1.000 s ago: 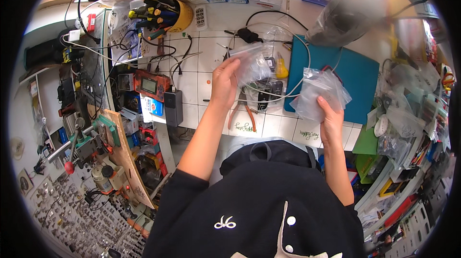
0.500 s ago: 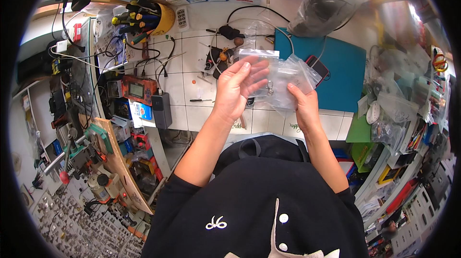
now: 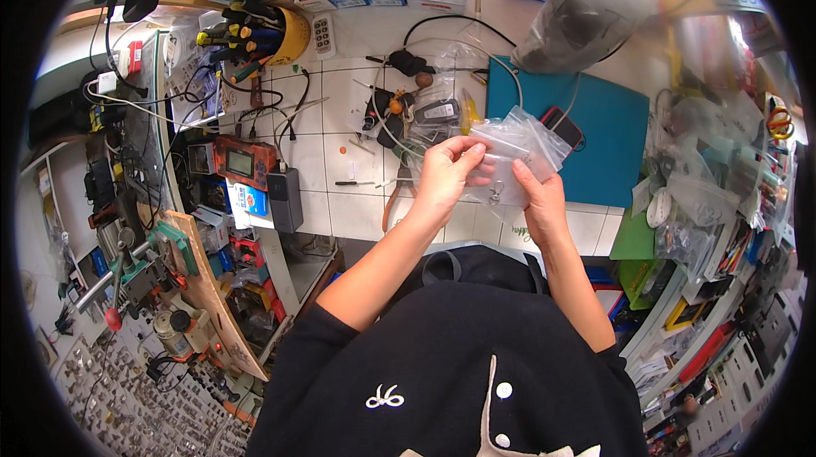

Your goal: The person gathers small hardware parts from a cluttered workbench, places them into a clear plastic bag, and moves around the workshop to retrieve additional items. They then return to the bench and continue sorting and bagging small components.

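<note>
Bags: bunch of clear, soft plastic zip bags (image 3: 520, 142); thin film, creased, fanned into overlapping corners, paler along the seal strips.
Contents: small shiny pieces (image 3: 495, 193) low in the bunch, seen through film; too small to identify.
Position of bags: between both hands, over the near part of a white tabletop with a square line grid (image 3: 348, 172), overlapping in view the left side of a flat, teal rectangular sheet (image 3: 616, 130).
Left hand (image 3: 450, 172): closed at thumb and forefinger on the left edge of the bags; remaining fingers curled, partly behind film.
Right hand (image 3: 544, 198): closed on the lower right of the bags, with thumb flat on the front; fingers mostly hidden behind.
On the sheet: black, round-cornered device with red edging (image 3: 563, 125), beside the bags.
Beyond the left hand: dark oblong handset (image 3: 436, 113); slim yellow object (image 3: 468, 111).
Beside the left forearm: orange-handled pliers (image 3: 391, 206), partly covered.
Far left of tabletop: yellow cylindrical pot (image 3: 297, 36), packed with handled tools; white keypad remote (image 3: 322, 36) just beside.
</note>
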A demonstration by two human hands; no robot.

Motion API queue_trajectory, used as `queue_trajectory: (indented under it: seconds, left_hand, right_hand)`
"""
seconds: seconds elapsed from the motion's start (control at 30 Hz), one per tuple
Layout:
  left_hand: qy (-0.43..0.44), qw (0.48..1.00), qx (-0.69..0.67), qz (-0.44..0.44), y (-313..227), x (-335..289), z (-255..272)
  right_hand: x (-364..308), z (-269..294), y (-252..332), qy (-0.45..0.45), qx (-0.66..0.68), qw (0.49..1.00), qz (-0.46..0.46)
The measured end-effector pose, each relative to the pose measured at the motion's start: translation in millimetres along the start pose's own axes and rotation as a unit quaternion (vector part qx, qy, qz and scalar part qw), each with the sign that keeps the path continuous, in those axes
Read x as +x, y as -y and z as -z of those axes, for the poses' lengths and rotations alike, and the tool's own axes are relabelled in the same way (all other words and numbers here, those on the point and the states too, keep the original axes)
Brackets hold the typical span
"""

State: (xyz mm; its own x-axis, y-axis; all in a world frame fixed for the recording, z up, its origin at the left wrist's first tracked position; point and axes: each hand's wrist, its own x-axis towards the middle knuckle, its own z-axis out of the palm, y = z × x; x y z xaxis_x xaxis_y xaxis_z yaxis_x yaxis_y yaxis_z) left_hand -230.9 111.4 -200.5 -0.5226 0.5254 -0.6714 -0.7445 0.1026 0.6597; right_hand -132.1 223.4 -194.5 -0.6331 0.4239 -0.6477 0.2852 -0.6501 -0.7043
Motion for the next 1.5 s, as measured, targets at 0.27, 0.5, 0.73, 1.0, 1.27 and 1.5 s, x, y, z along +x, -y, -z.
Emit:
queue_trajectory:
  seconds: [0.27, 0.5, 0.73, 1.0, 1.27, 1.5]
  left_hand:
    - [-0.124, 0.903, 0.328, -0.247, -16, 64, 24]
    - [-0.181, 0.52, 0.751, -0.364, -17, 149, 31]
    - [-0.057, 0.886, 0.386, -0.252, -51, 105, 39]
    - [0.088, 0.993, 0.06, -0.054, -32, 6, 2]
    - [0.046, 0.988, 0.11, -0.095, -3, -10, -12]
    - [0.004, 1.0, -0.007, -0.008, 5, -27, -17]
  right_hand:
    - [11, 10, 2, -0.065, -0.012, 0.998, 0.024]
    - [8, 27, 10, -0.099, 0.018, 0.994, 0.033]
    - [9, 38, 10, -0.127, 0.038, 0.991, 0.028]
    - [-1, 20, 13, -0.073, 0.031, 0.995, 0.054]
    - [-27, 35, 10, -0.057, 0.097, 0.992, 0.061]
    - [-5, 121, 5, -0.172, -0.015, 0.982, 0.077]
